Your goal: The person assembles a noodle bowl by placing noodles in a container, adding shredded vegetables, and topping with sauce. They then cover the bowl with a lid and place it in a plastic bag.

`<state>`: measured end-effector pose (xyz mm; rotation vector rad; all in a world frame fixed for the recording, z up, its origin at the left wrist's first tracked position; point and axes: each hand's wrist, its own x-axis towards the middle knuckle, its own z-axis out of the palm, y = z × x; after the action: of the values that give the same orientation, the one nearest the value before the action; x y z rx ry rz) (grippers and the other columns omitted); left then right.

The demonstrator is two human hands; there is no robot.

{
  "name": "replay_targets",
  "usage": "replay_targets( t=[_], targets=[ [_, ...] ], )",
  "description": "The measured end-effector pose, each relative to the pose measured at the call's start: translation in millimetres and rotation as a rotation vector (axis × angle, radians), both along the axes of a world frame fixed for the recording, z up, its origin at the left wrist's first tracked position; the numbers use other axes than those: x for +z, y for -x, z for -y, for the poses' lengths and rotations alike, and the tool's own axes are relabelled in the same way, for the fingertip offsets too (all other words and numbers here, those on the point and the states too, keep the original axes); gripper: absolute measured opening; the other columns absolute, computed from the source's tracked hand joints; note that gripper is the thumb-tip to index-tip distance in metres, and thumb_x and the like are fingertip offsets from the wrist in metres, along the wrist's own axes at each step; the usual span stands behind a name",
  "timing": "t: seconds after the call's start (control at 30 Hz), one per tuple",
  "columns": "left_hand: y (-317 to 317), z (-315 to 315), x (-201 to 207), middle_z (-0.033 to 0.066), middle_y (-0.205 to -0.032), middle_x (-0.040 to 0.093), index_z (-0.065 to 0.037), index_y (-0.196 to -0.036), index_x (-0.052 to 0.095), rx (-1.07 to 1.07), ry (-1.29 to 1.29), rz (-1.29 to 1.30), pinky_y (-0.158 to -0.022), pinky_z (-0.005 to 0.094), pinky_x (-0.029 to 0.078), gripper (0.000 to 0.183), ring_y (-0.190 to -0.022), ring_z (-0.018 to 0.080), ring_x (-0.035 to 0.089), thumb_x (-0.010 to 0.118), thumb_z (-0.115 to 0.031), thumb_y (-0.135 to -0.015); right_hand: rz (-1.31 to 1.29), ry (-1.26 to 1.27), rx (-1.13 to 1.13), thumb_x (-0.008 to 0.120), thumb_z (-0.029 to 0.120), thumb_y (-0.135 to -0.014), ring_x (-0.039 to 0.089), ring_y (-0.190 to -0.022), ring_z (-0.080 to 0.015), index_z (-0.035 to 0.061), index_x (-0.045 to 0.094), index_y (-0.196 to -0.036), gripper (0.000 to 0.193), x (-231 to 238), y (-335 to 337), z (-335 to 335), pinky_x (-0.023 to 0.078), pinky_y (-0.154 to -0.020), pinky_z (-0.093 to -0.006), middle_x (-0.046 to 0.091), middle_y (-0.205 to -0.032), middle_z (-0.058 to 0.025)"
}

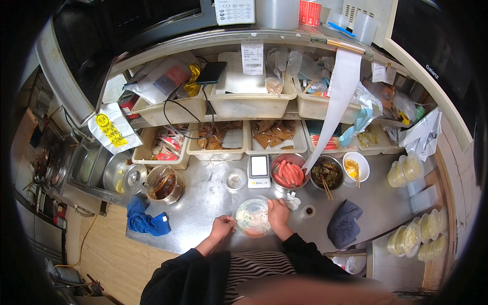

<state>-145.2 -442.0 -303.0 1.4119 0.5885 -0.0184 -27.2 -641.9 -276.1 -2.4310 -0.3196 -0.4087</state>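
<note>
A round clear plastic container (pixel 252 218) with pale, whitish food inside stands on the steel counter right in front of me. My left hand (pixel 222 227) is closed, its fingertips pinched at the container's left rim. On the opposite side, my right hand (pixel 278 215) has its fingers curled over the right edge. Whether a lid lies over the food I cannot tell. Just beyond the container are a small digital scale (pixel 258 172) and a small round clear tub (pixel 235 179). Crumpled white tissue (pixel 293 201) lies beside my right hand.
Behind stand bowls of red sausages (pixel 288 174), dark greens (pixel 327 173) and yellow food (pixel 356 166) with chopsticks. A jar of dark sauce (pixel 165 185) and blue cloth (pixel 147 217) are left; a grey cloth (pixel 345 223) and stacked tubs (pixel 406 170) right. A paper strip (pixel 335 96) hangs down.
</note>
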Motion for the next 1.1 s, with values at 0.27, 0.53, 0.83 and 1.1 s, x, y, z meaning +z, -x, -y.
replay_targets(
  t=[0.27,0.53,0.83,1.1],
  targets=[
    [1.2,2.5,11.2,0.0059,-0.073,0.061,0.004,-0.087,0.059,-0.002,0.049,-0.014,-0.051,0.0226,0.049,0.012,-0.056,0.0106,0.057,0.066,-0.005,-0.082,0.0,-0.02,0.002,0.057,0.031,-0.085,0.056,-0.076,-0.0344,0.0065,0.062,-0.075,0.027,-3.1,-2.5,0.7,0.046,-0.065,-0.0454,0.056,-0.078,-0.0134],
    [2.0,3.2,20.6,0.008,-0.077,0.06,0.005,-0.092,0.058,-0.008,0.119,-0.074,-0.052,0.0244,0.052,0.012,-0.058,0.0141,0.059,0.06,-0.005,-0.086,-0.002,-0.043,0.028,0.058,0.031,-0.085,0.057,-0.071,-0.0349,0.0071,0.062,-0.074,0.027,-4.4,-3.6,5.3,0.046,-0.063,-0.0456,0.057,-0.076,-0.0135],
    [2.9,5.1,26.9,0.0089,-0.08,0.06,0.004,-0.096,0.057,-0.031,0.127,-0.167,-0.053,0.0249,0.054,0.013,-0.059,0.0176,0.062,0.056,-0.007,-0.089,0.031,-0.051,0.025,0.059,0.029,-0.085,0.056,-0.069,-0.0358,0.008,0.062,-0.075,0.023,-3.0,0.0,8.0,0.046,-0.06,-0.0461,0.056,-0.076,-0.0144],
    [2.2,2.9,19.1,0.008,-0.082,0.06,0.004,-0.098,0.056,-0.049,0.136,-0.152,-0.054,0.0247,0.054,0.013,-0.059,0.0178,0.063,0.054,-0.006,-0.09,-0.024,-0.009,0.03,0.058,0.032,-0.085,0.057,-0.071,-0.0361,0.0084,0.062,-0.076,0.025,-6.3,-3.1,9.6,0.046,-0.061,-0.0464,0.057,-0.078,-0.0146]
  ],
)
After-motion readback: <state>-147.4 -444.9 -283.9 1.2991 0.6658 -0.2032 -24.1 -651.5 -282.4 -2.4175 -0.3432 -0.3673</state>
